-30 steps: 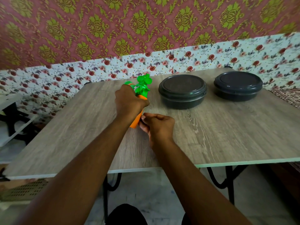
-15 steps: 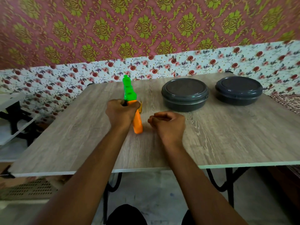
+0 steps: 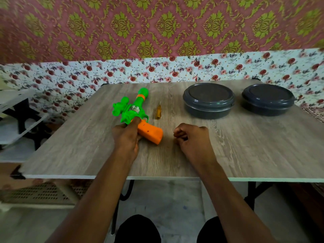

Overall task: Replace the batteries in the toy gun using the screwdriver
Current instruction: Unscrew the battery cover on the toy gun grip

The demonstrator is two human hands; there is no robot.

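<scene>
A green toy gun (image 3: 133, 109) with an orange grip lies on its side on the wooden table (image 3: 245, 146), barrel pointing away. My left hand (image 3: 126, 137) holds it where the green body meets the orange grip, thumb on the body. A small yellow-handled screwdriver (image 3: 158, 112) lies just right of the gun, untouched. My right hand (image 3: 192, 139) rests on the table as a loose fist, right of the grip and apart from it; whether anything is inside it I cannot tell.
Two dark round lidded containers (image 3: 208, 100) (image 3: 267, 99) stand at the back right of the table. A white shelf unit (image 3: 19, 123) stands left of the table. A flowered wall runs close behind the far edge.
The gun went from upright in my left hand to lying flat on its side. The screwdriver, hidden before, is now visible. My right hand drew slightly right, away from the grip.
</scene>
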